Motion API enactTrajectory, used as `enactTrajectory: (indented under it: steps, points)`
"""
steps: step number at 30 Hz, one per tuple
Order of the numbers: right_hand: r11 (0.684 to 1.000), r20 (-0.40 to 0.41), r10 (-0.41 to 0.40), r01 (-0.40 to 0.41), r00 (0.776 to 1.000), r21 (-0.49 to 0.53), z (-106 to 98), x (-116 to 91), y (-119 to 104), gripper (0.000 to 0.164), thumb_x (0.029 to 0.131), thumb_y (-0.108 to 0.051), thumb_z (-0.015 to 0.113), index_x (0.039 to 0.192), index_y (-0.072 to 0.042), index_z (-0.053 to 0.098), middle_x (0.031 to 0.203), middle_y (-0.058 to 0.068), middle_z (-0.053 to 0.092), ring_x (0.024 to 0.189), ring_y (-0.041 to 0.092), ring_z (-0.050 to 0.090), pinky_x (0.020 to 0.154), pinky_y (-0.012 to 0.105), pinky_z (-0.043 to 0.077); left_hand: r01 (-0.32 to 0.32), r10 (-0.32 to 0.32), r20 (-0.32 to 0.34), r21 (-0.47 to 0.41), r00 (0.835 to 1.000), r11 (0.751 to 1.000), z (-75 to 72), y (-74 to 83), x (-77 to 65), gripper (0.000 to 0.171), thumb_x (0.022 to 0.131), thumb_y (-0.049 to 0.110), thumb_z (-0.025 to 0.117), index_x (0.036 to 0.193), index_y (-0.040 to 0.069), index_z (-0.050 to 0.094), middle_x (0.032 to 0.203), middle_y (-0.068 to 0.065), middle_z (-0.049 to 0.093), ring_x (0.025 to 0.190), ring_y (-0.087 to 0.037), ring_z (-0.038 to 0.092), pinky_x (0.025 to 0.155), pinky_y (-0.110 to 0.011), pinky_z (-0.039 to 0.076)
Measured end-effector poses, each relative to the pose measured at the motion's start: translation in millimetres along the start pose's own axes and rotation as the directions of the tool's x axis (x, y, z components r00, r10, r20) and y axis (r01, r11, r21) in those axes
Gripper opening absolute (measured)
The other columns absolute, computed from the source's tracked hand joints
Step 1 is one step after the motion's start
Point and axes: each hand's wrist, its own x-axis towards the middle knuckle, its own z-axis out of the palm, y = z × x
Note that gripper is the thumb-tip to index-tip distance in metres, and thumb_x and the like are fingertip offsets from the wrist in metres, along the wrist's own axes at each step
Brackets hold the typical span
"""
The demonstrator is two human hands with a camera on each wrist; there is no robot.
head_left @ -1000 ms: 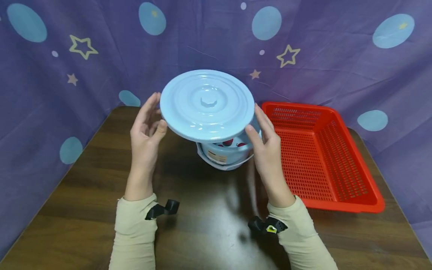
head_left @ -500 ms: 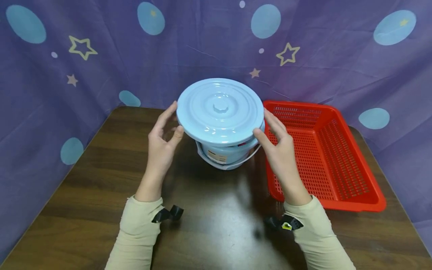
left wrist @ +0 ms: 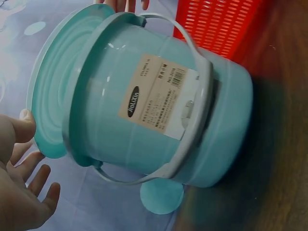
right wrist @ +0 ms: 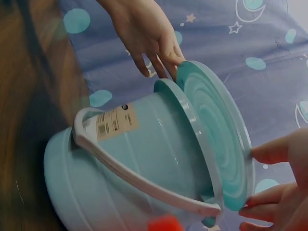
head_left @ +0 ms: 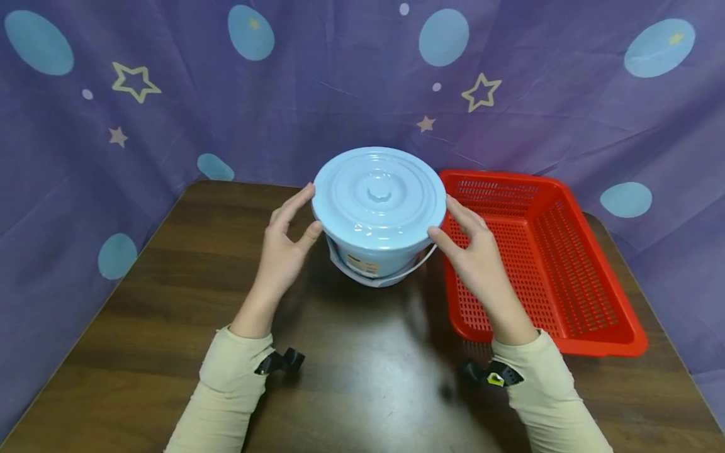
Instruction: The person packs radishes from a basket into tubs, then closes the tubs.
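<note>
A round light-blue lid [head_left: 351,182] with a small centre knob hangs close over a matching bucket [head_left: 391,259]. My left hand [head_left: 283,248] pinches the lid's left edge between thumb and fingers. At the opposite edge, my right hand [head_left: 476,255] does the same. Both wrist views show a gap between the lid [right wrist: 219,130] and the bucket's rim [left wrist: 79,96], with the underside partly visible. The bucket stands upright on the table, its whitish handle [left wrist: 204,101] hanging down across the front below a beige label [left wrist: 151,91]. The lid hides the bucket's inside.
A red perforated plastic basket [head_left: 600,347] stands on the right, close beside the bucket and partly behind my right hand. Wooden tabletop [head_left: 164,283] stretches out to the left and front. Behind it hangs a purple curtain [head_left: 351,82] with stars and ovals.
Both hands have brought the lid down and to the right, from above and left of the bucket to right over its opening. The red printed inside, visible earlier, is now covered.
</note>
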Motion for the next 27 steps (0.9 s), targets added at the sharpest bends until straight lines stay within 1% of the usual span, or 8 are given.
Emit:
enactTrajectory:
  steps: [2,4,7,10,14,20,27]
  points:
    - [0.999,0.021,0.012,-0.011,1.0,-0.032,-1,1,2,0.065,0.095,-0.036,0.066,0.153,-0.02,0.04,0.156,0.005,0.036,0.142,0.027,0.03,0.113,0.054,0.027,0.016,-0.016,0.007,0.019,1.0,1.0,1.1,-2.3,-0.1,0.058,0.089,0.027,0.069,0.143,0.009,0.054,0.149,0.0,0.048,0.132,-0.02,0.039,0.102,-0.043,0.033]
    - [0.998,0.04,0.023,-0.021,0.999,-0.051,-2,2,4,0.066,0.096,-0.036,0.066,0.153,-0.018,0.038,0.157,0.006,0.034,0.143,0.029,0.028,0.113,0.055,0.026,0.033,-0.034,0.016,0.033,0.999,0.999,2.3,-4.3,0.0,0.061,0.088,0.031,0.069,0.143,0.009,0.054,0.149,-0.001,0.048,0.132,-0.021,0.038,0.104,-0.044,0.033]
    - [0.997,0.061,0.039,-0.035,0.997,-0.066,-3,4,6,0.066,0.096,-0.036,0.065,0.154,-0.017,0.038,0.157,0.006,0.034,0.144,0.03,0.028,0.114,0.053,0.026,0.053,-0.055,0.032,0.051,0.998,0.997,3.7,-6.2,0.3,0.063,0.087,0.035,0.068,0.143,0.01,0.053,0.15,-0.001,0.047,0.133,-0.023,0.037,0.106,-0.046,0.032]
    - [0.996,0.08,0.052,-0.046,0.995,-0.074,-3,6,8,0.067,0.097,-0.036,0.064,0.154,-0.016,0.037,0.158,0.005,0.034,0.145,0.029,0.027,0.115,0.052,0.025,0.069,-0.072,0.049,0.058,0.996,0.996,4.2,-7.2,0.8,0.062,0.088,0.033,0.067,0.144,0.009,0.053,0.15,-0.001,0.047,0.133,-0.024,0.036,0.107,-0.049,0.031]
    - [0.995,0.106,0.037,-0.027,0.994,-0.096,-1,8,12,0.067,0.096,-0.033,0.065,0.154,-0.014,0.037,0.157,0.006,0.034,0.145,0.027,0.025,0.115,0.052,0.023,0.086,-0.091,0.066,0.069,0.994,0.994,3.7,-7.8,1.1,0.061,0.088,0.028,0.067,0.144,0.008,0.052,0.15,-0.004,0.047,0.133,-0.027,0.036,0.108,-0.052,0.031]
    - [0.988,0.14,-0.004,0.026,0.99,-0.154,2,12,17,0.068,0.095,-0.028,0.067,0.152,-0.006,0.038,0.156,0.012,0.035,0.146,0.03,0.024,0.117,0.049,0.019,0.105,-0.112,0.082,0.089,0.99,0.991,2.5,-11.9,0.8,0.061,0.087,0.022,0.068,0.144,0.006,0.052,0.149,-0.006,0.048,0.132,-0.028,0.037,0.107,-0.05,0.032]
    - [0.985,0.15,-0.001,0.026,0.989,-0.168,3,12,18,0.069,0.095,-0.029,0.068,0.152,-0.006,0.037,0.157,0.013,0.034,0.145,0.032,0.024,0.117,0.05,0.019,0.115,-0.124,0.1,0.09,0.987,0.989,1.8,-18.1,-0.9,0.059,0.089,0.018,0.068,0.144,0.006,0.051,0.151,-0.005,0.045,0.131,-0.029,0.037,0.106,-0.048,0.033]
